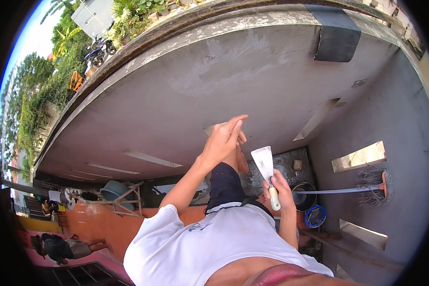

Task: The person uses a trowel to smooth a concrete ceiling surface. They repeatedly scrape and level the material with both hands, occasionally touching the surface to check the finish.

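Observation:
My right hand is closed round a putty knife with a broad metal blade and a pale handle. Its blade points up and away from me, with whitish residue on it. My left hand is raised in front of the grey plastered wall. The index finger stretches to the right, the other fingers are partly bent, and nothing shows in that hand. A lighter, rough patch of plaster marks the wall's upper part.
A mop leans at the right wall, its handle reaching a black bucket. Beside that lies a blue ring-shaped thing. A dark sheet hangs over the wall top. At left stand a basin, a wooden frame and another person.

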